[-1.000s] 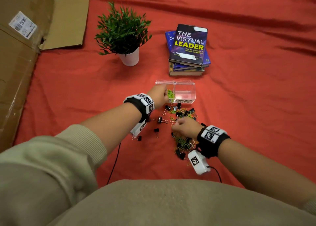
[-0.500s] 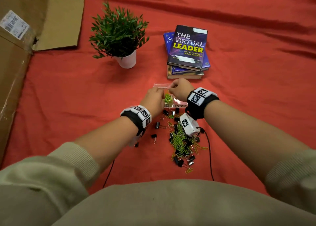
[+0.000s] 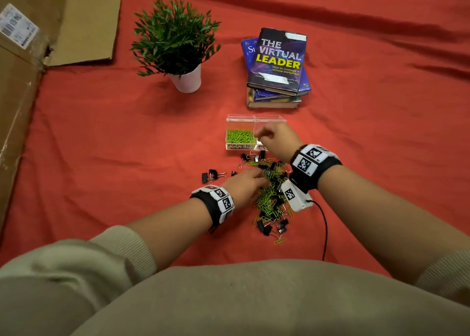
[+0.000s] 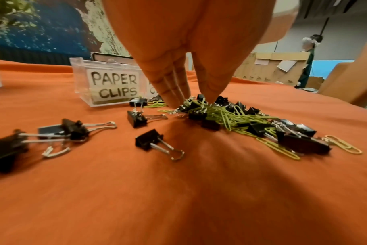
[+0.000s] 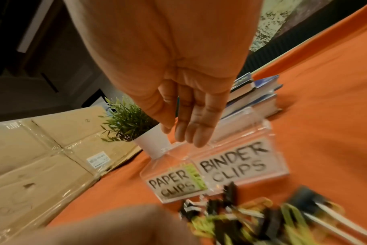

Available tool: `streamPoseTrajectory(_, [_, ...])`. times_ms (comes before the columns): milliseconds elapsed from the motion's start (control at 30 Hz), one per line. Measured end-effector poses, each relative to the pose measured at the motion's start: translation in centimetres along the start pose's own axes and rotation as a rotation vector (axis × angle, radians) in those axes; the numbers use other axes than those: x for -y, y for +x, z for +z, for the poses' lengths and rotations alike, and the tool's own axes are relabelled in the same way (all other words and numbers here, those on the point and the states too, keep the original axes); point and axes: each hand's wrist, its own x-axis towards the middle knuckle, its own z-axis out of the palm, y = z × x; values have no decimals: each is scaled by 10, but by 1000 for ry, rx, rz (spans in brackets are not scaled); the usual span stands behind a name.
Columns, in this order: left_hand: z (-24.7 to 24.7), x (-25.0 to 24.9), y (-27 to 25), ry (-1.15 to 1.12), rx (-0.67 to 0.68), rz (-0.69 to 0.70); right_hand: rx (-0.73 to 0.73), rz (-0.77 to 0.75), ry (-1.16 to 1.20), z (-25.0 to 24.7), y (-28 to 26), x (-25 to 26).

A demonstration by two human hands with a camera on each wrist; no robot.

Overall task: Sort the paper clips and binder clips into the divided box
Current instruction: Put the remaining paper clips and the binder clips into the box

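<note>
A clear divided box [image 3: 254, 118] stands on the red cloth, with labels PAPER CLIPS [image 4: 115, 86] and BINDER CLIPS [image 5: 233, 164]. Its left compartment holds green paper clips [image 3: 239, 136]. A mixed pile of green paper clips and black binder clips [image 3: 270, 201] lies in front of it. My left hand [image 3: 256, 180] reaches down into the pile; its fingers [image 4: 174, 92] and thumb touch the clips with a gap between them. My right hand [image 3: 262, 135] hovers over the box near the divider, fingers [image 5: 199, 126] straight and empty.
Loose binder clips [image 3: 212, 175] lie left of the pile. Behind the box are a stack of books [image 3: 278, 61] and a potted plant [image 3: 178, 38]. Flattened cardboard [image 3: 25, 94] lines the left edge. A black cable [image 3: 325, 229] runs from my right wrist.
My left hand has come back from the box down to the pile. My right hand went from the pile up to the box, and now its fingers are spread empty above it.
</note>
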Motion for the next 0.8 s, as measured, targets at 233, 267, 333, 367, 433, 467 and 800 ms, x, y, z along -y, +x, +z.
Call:
streamPoseTrajectory(233, [4,8,0,85,20,-15,250,21,-348,30,-72,-57])
streamPoseTrajectory(267, [3,11,-3,97,17,-33,267,13,-373,37,-77,-64])
streamPoseTrajectory(333, [1,19,-8,101,7,-63,244,17,-361,44,-84,-75])
streamPoseTrajectory(367, [0,24,-12,103,5,-80,218,33,-345,43,-87,-77])
streamPoseTrajectory(433, [-3,33,-18,117,8,-123,151,50,-326,40,-88,-81])
streamPoseTrajectory(467, [-4,36,-22,111,1,-140,118,49,-319,38,-88,-81])
streamPoseTrajectory(800, [1,13,-15,79,-79,-150,264,-291,-485,62,-85,-57])
